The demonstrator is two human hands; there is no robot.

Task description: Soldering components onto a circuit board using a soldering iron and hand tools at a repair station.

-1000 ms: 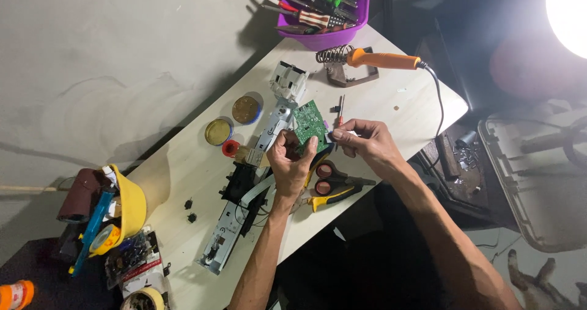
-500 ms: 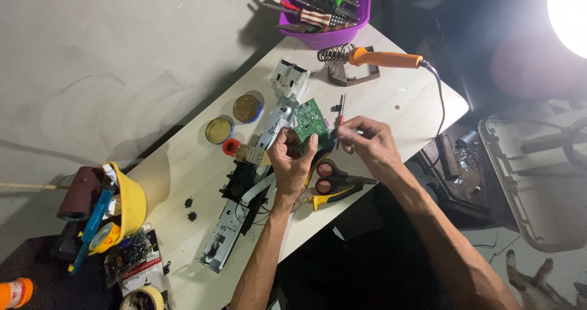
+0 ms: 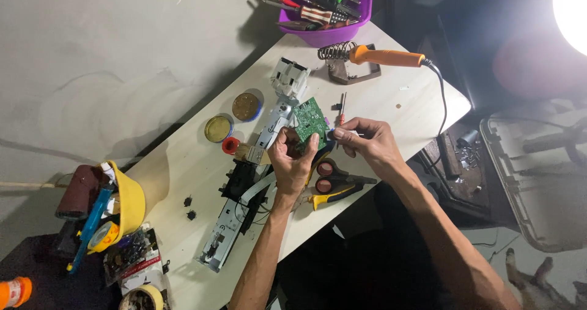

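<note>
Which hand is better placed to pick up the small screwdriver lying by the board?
Right. The right hand sits just below the screwdriver, pinching only at the board's edge, while the left hand grips the green circuit board.

We see a pale wooden bench (image 3: 391,111) carrying a soldering iron (image 3: 385,57) on its coiled stand (image 3: 342,62), two round tins (image 3: 232,117) and a small screwdriver (image 3: 342,107). A long metal chassis (image 3: 235,221), scissors (image 3: 336,175), yellow-handled pliers (image 3: 333,195) and a purple tool tub (image 3: 324,7) also lie on it.
</note>
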